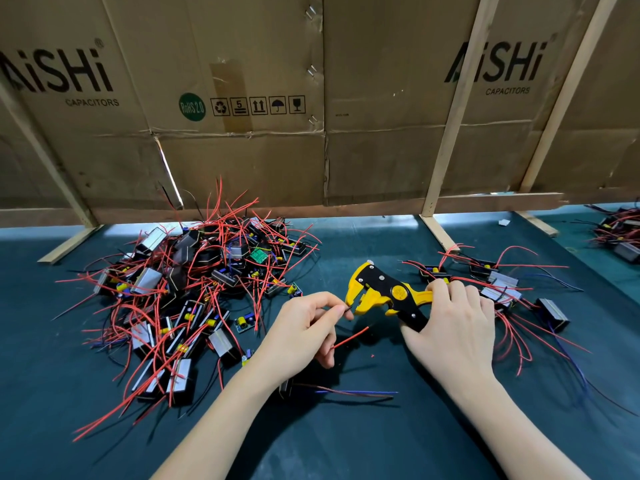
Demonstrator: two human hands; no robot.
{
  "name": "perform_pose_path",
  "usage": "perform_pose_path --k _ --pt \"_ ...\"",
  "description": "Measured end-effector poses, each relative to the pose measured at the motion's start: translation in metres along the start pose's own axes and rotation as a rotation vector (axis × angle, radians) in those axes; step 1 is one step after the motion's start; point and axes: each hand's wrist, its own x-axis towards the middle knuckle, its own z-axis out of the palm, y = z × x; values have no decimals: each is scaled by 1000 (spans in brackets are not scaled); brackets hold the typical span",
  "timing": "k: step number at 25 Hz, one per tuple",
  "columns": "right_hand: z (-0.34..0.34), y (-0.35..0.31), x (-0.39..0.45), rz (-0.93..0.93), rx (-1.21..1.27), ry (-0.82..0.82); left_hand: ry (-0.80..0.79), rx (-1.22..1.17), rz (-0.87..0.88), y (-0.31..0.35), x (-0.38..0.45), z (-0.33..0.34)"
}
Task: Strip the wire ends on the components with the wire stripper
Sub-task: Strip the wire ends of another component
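My right hand [453, 327] grips the handles of a yellow and black wire stripper [384, 292], jaws pointing left. My left hand [304, 327] pinches a dark wire end [347, 308] between thumb and forefinger, its tip at the stripper's jaws. A red wire [349, 337] sticks out below that hand. The component [285, 388] these wires belong to lies partly hidden under my left wrist, with blue and brown wires [356, 393] trailing right. A big heap of black components with red wires [194, 299] lies to the left.
A smaller group of components [502, 289] lies behind and right of my right hand. Another pile [620, 233] sits at the far right. A cardboard wall on wooden struts [440, 168] closes the back of the dark green mat [346, 438].
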Motion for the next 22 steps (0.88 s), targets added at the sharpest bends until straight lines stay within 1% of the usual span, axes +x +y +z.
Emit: perform_pose_path --k 5,13,22 --pt "-2 -2 1 -31 -9 19 11 -67 -28 -2 1 1" --pt "-7 0 3 -96 -36 110 -1 -161 -76 -4 2 1" --pt "-6 0 3 -82 -8 89 -15 -219 -74 -3 3 5"
